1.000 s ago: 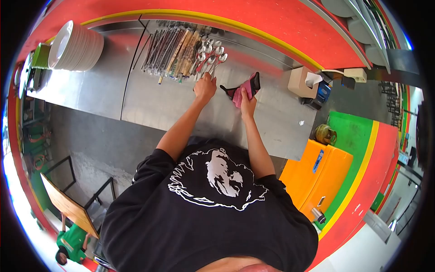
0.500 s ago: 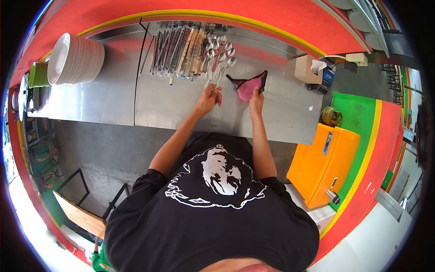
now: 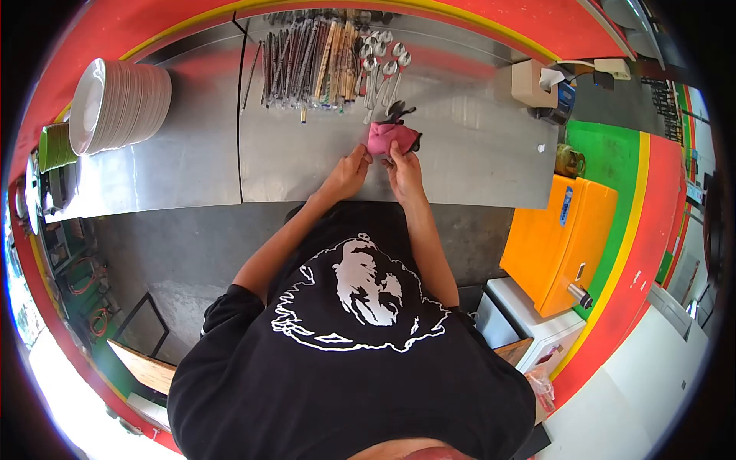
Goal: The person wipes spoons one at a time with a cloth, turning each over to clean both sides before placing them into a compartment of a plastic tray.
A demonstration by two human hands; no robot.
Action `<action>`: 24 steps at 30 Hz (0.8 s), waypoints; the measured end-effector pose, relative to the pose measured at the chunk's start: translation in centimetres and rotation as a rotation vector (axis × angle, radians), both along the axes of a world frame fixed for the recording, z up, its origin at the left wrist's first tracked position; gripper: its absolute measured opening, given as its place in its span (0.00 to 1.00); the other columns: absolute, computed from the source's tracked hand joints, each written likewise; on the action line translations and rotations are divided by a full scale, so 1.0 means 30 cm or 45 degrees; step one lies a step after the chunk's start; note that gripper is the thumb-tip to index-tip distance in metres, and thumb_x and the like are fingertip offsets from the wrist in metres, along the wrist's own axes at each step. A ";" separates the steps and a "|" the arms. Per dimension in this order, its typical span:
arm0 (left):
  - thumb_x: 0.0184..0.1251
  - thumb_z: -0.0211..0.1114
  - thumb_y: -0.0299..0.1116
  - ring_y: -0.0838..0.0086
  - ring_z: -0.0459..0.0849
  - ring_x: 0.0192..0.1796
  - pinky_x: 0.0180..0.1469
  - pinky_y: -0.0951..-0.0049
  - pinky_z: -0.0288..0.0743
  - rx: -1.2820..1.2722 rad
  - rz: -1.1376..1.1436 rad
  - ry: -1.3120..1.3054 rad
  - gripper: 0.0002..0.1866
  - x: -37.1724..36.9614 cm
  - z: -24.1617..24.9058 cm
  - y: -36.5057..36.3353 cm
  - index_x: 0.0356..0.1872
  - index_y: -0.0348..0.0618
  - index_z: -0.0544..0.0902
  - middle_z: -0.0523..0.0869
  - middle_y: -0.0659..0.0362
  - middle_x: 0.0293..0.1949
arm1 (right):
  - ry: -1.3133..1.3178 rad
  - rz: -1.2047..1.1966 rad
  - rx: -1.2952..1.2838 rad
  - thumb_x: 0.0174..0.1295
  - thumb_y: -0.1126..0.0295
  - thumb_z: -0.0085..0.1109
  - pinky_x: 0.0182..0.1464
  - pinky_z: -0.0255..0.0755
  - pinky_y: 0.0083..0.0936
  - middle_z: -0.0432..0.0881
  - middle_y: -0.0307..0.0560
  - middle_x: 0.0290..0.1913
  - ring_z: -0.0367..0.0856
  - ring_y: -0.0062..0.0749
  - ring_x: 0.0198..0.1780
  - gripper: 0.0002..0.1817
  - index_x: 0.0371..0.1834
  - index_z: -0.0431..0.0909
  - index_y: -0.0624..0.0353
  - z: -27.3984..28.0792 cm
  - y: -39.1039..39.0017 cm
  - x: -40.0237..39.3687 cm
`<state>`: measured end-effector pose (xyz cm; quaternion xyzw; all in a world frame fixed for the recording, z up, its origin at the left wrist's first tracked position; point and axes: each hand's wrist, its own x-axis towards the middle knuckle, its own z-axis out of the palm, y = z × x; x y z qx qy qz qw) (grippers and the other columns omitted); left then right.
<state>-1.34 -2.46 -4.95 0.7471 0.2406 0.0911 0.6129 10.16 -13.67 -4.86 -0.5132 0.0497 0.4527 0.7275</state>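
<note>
A pink cloth with black edging (image 3: 386, 139) is bunched in my right hand (image 3: 406, 175), whose thumb presses on its near face. My left hand (image 3: 347, 173) is closed at the cloth's left lower corner, fingertips touching it. The spoon seen in that hand a moment before is now covered by the cloth and fingers. Just beyond the cloth, several metal spoons (image 3: 389, 69) lie in a loose group on the steel counter (image 3: 307, 165). To their left is a pile of chopsticks (image 3: 303, 65), many in clear wrappers.
A tall stack of white plates (image 3: 126, 103) stands at the counter's left, beside green dishes (image 3: 56, 147). At the right end are a tissue box (image 3: 530, 83) and a blue-black device (image 3: 563, 103). An orange box (image 3: 556, 238) sits off the counter's right edge.
My right hand has brought the cloth left to meet my left hand, and it now covers the spoon held there. The view has shifted slightly.
</note>
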 end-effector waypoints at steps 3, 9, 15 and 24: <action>0.70 0.48 0.25 0.47 0.82 0.37 0.40 0.56 0.74 -0.025 -0.141 0.099 0.05 -0.049 0.029 0.025 0.41 0.35 0.70 0.82 0.44 0.32 | -0.019 0.009 -0.109 0.66 0.63 0.61 0.52 0.72 0.28 0.82 0.35 0.44 0.80 0.23 0.48 0.12 0.47 0.78 0.56 0.001 0.012 -0.049; 0.74 0.48 0.33 0.62 0.80 0.30 0.37 0.64 0.72 -0.004 -0.242 0.064 0.11 -0.105 0.021 0.018 0.43 0.35 0.72 0.79 0.50 0.29 | 0.105 -0.226 -0.021 0.65 0.66 0.62 0.45 0.74 0.27 0.84 0.37 0.42 0.81 0.23 0.42 0.09 0.45 0.78 0.56 -0.004 0.045 -0.127; 0.78 0.47 0.43 0.75 0.75 0.22 0.25 0.71 0.68 -0.131 -0.251 0.216 0.18 -0.110 0.000 -0.020 0.36 0.36 0.73 0.76 0.58 0.23 | 0.074 -0.301 -0.022 0.65 0.64 0.61 0.44 0.75 0.28 0.84 0.38 0.41 0.82 0.27 0.42 0.10 0.45 0.79 0.56 -0.035 0.019 -0.151; 0.79 0.44 0.41 0.82 0.64 0.19 0.23 0.77 0.60 -0.228 0.009 0.052 0.19 -0.097 0.045 0.015 0.34 0.38 0.74 0.67 0.66 0.17 | -0.204 -0.587 -0.297 0.69 0.61 0.56 0.56 0.75 0.34 0.80 0.43 0.49 0.81 0.31 0.49 0.15 0.50 0.74 0.61 -0.022 -0.043 -0.052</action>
